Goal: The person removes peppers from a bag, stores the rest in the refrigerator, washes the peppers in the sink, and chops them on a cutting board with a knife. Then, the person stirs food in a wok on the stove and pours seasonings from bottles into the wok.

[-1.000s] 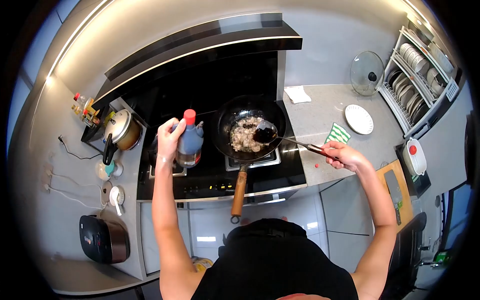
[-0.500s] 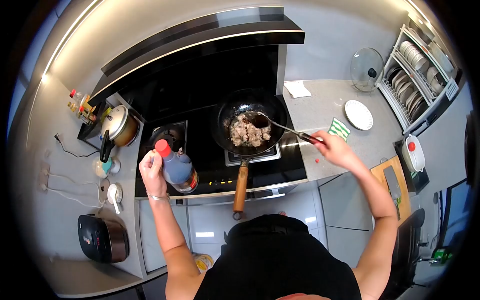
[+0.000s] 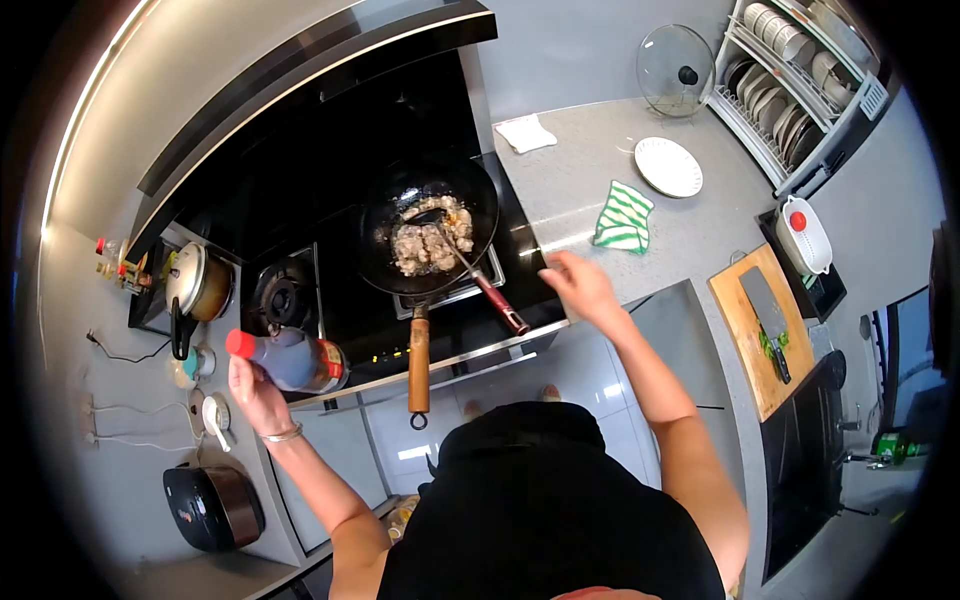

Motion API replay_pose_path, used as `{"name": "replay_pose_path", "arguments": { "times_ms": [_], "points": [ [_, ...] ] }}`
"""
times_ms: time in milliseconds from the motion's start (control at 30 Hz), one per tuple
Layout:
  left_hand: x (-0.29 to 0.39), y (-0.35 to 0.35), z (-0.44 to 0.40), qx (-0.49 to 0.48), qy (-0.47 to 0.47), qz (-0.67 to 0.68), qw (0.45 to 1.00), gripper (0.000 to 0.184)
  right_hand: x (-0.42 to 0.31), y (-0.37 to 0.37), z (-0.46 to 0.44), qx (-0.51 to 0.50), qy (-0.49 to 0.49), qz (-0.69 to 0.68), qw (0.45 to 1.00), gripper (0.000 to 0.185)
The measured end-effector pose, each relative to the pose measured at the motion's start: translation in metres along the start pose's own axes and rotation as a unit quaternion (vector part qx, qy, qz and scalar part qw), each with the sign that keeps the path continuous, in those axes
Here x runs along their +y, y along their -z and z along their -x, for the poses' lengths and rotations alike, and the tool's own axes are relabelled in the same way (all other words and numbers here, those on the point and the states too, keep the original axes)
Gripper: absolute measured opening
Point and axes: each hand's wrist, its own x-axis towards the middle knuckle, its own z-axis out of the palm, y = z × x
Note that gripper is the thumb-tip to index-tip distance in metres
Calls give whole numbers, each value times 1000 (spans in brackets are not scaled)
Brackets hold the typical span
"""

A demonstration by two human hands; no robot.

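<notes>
My left hand (image 3: 258,402) grips a dark sauce bottle (image 3: 290,360) by its neck, just below the red cap. The bottle lies tilted, its base towards the stove's front edge. My right hand (image 3: 585,292) is empty, fingers apart, over the counter edge right of the stove. A spatula (image 3: 497,304) with a dark red handle leans in the black wok (image 3: 372,245), handle over the rim towards me. Browned chopped meat (image 3: 430,245) lies in the wok, partly under the spatula head. The wok's wooden handle (image 3: 419,360) points at me.
A green-striped cloth (image 3: 624,218), white plate (image 3: 668,167) and glass lid (image 3: 668,85) are on the right counter. Beyond stand a dish rack (image 3: 775,90) and a cutting board (image 3: 735,300) with a cleaver (image 3: 765,300). A pressure cooker (image 3: 200,285) and rice cooker (image 3: 212,507) stand left.
My right hand has let go of the spatula, which now rests in the wok. The bottle has tipped further to the side in my left hand. The camera view has turned rightward.
</notes>
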Motion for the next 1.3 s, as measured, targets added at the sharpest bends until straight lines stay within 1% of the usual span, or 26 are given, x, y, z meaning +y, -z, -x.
{"name": "replay_pose_path", "arguments": {
  "times_ms": [33,67,100,167,200,233,267,300,333,367,433,500,567,600,633,700,767,800,833,867,900,967,1000,1100,1233,1300],
  "points": [
    [-2,8,1,-1,-6,7,1000,15,54,-17,-11,49,1,101,994,33],
    [-5,14,3,1,-15,12,1000,15,86,-22,-15,28,-45,172,984,33],
    [-5,12,8,49,-5,21,999,16,105,-26,-17,5,-83,238,968,33],
    [0,13,20,135,15,50,989,21,117,-28,-14,-45,-86,185,978,39],
    [2,17,23,143,8,73,987,17,137,-41,-15,-7,-19,196,980,37],
    [-1,29,27,130,-3,97,987,15,139,-42,-19,-66,-42,202,976,42],
    [2,25,32,119,-30,105,987,13,163,-54,-24,-40,15,179,983,36],
    [3,23,36,110,-40,111,987,15,171,-56,-24,-11,45,153,987,22],
    [5,21,39,97,-47,121,987,17,181,-54,-27,-19,60,106,992,10],
    [11,15,44,114,-41,124,985,16,177,-43,-27,8,111,41,993,6],
    [20,15,52,113,-31,145,982,15,187,-26,-46,15,94,-5,995,8],
    [17,32,57,72,-26,172,982,16,139,7,-63,-6,79,-148,986,9],
    [23,37,63,51,-29,202,978,19,42,38,-65,-7,138,-173,975,6],
    [26,43,67,37,-27,220,974,21,-2,44,-60,-39,163,-216,962,6],
    [26,53,70,48,-18,225,973,17,-44,43,-55,-70,188,-257,946,8],
    [29,65,76,38,-10,222,974,18,-120,27,-32,-148,199,-313,917,13],
    [26,79,77,37,0,211,977,21,-178,2,-12,-256,248,-318,878,15],
    [26,87,77,22,9,204,979,23,-206,-13,-1,-280,301,-291,864,15],
    [26,94,77,5,20,196,980,24,-228,-28,4,-320,358,-265,836,21],
    [26,101,75,-13,30,189,981,25,-260,-37,16,-343,377,-225,831,22],
    [25,109,72,-29,35,169,985,29,-285,-54,25,-327,455,-218,799,19],
    [39,108,70,-28,51,147,987,35,-326,-87,39,-296,541,-200,762,15],
    [45,106,70,-34,61,147,987,36,-340,-100,45,-292,560,-191,751,15],
    [58,108,65,-37,69,132,988,22,-366,-121,58,-301,598,-110,735,15],
    [58,125,54,-66,115,111,985,24,-385,-127,69,-260,652,-17,712,12],
    [63,122,50,-80,143,104,981,24,-388,-124,74,-253,648,36,718,13]
  ]
}}
